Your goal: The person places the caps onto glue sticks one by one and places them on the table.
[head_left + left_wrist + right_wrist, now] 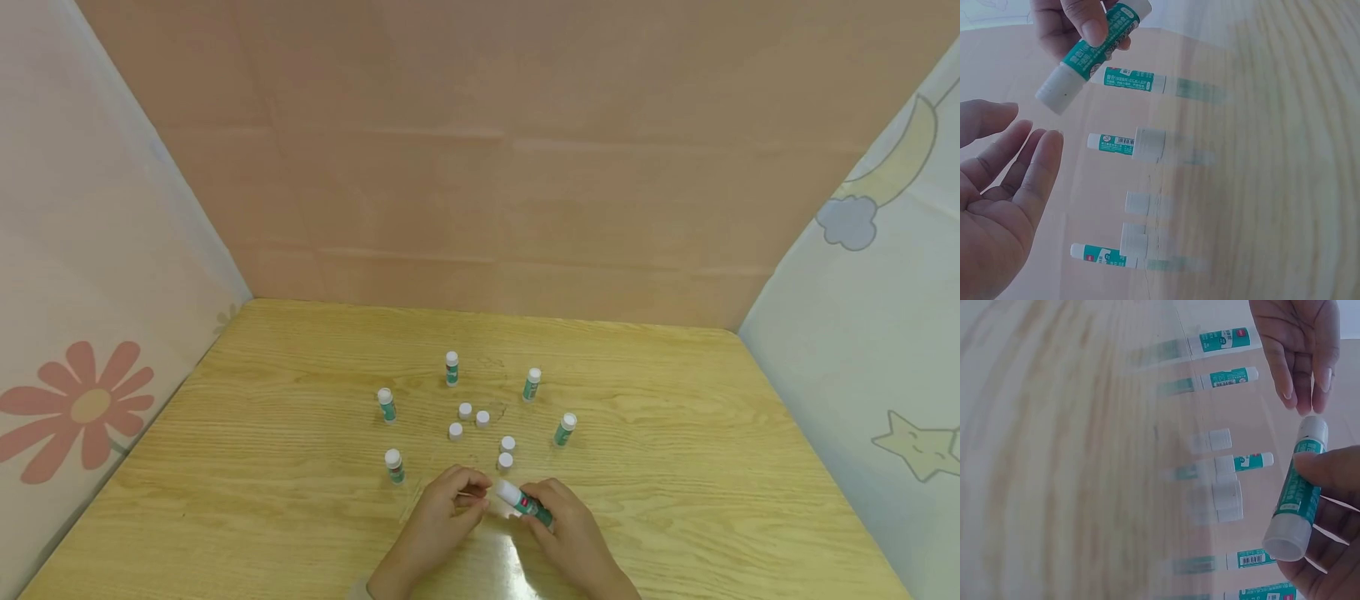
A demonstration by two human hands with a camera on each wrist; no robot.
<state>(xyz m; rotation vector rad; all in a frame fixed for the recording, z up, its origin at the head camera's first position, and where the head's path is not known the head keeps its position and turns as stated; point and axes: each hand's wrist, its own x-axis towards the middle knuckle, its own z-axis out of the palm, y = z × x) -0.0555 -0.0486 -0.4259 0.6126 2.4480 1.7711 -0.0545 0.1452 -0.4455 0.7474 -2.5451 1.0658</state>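
Observation:
My right hand (pixel 576 535) grips a glue stick (pixel 529 506) with a green label, thumb on one side and fingers on the other. The stick is tilted, its white end toward my left hand (pixel 437 518). In the left wrist view, that left hand (pixel 997 212) holds nothing; its fingers are loosely extended just short of the white end. The right wrist view shows the held glue stick (pixel 1300 487) with its wide white base nearest the camera. Just beyond the hands stand several white caps (pixel 506 462) on the wooden table (pixel 262 500).
Several more glue sticks stand upright in an arc round the caps: one at the left front (pixel 395 467), one at the far left (pixel 387 405), one at the back (pixel 452 369) and others on the right (pixel 566 429). A pinkish-brown sheet (pixel 480 208) rises behind the table.

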